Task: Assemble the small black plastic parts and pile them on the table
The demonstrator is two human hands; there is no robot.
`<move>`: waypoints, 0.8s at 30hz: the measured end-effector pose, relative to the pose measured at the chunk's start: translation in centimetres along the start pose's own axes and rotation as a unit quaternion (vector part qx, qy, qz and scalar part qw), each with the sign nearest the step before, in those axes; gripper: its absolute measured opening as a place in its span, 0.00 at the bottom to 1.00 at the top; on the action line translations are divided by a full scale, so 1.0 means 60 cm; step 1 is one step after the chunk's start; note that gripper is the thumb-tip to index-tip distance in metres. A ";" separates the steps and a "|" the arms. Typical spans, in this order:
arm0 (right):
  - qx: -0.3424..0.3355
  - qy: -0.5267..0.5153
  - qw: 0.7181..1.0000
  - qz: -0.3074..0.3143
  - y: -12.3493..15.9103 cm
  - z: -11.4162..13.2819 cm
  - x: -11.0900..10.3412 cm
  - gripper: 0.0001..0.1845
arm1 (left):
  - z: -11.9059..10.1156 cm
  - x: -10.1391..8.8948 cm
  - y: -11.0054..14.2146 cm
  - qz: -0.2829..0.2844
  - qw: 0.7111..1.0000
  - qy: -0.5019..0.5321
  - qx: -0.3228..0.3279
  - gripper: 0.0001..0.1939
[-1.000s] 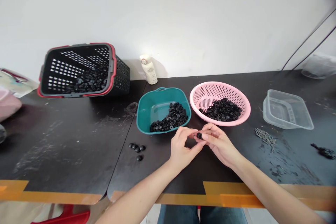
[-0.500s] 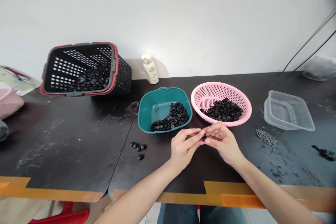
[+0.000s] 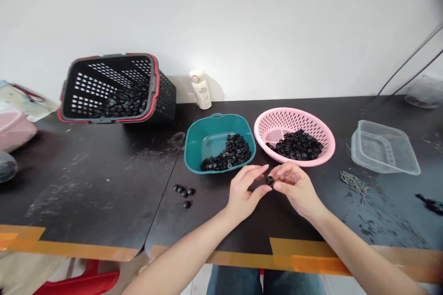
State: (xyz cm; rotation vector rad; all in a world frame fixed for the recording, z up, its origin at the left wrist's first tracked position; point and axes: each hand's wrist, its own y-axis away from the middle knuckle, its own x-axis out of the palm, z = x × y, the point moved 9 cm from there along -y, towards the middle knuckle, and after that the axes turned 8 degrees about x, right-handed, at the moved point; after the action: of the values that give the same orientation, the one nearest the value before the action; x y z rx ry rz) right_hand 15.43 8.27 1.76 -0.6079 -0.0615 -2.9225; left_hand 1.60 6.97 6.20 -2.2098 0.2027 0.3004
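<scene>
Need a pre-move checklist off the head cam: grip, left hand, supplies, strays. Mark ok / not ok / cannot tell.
1. Small black part pinched in right hand: ok.
2. Left hand clear of that part: cannot tell; thumb tip is very close.
3. Teal bin stocked: ok, black pieces inside.
4. Pink colander stocked: ok, dark pieces inside.
5. All parts in containers: not ok, loose black parts on table.
</scene>
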 end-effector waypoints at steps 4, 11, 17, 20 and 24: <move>-0.017 0.021 1.000 -0.008 -0.001 0.005 -0.006 0.14 | -0.001 0.011 0.002 0.038 0.999 -0.003 0.027 0.20; -0.125 0.184 0.975 -0.026 0.013 0.043 0.008 0.07 | 0.000 -0.003 0.007 -0.013 0.999 -0.043 0.018 0.20; -0.158 0.245 0.955 -0.051 0.026 0.055 0.017 0.09 | -0.005 -0.013 0.004 -0.044 0.997 -0.060 0.016 0.16; -0.114 0.195 0.974 -0.032 0.020 0.035 0.016 0.09 | -0.006 -0.017 0.005 -0.056 0.996 -0.061 0.017 0.14; -0.004 0.067 0.998 -0.016 0.007 -0.003 0.008 0.08 | -0.006 -0.021 0.005 -0.063 0.995 -0.068 0.022 0.13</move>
State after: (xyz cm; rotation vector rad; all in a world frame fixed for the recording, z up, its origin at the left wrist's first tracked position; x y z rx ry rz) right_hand 14.97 7.80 1.80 -0.4150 -0.0443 -2.9869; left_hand 0.40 6.55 6.54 -2.1391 -0.0043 0.3702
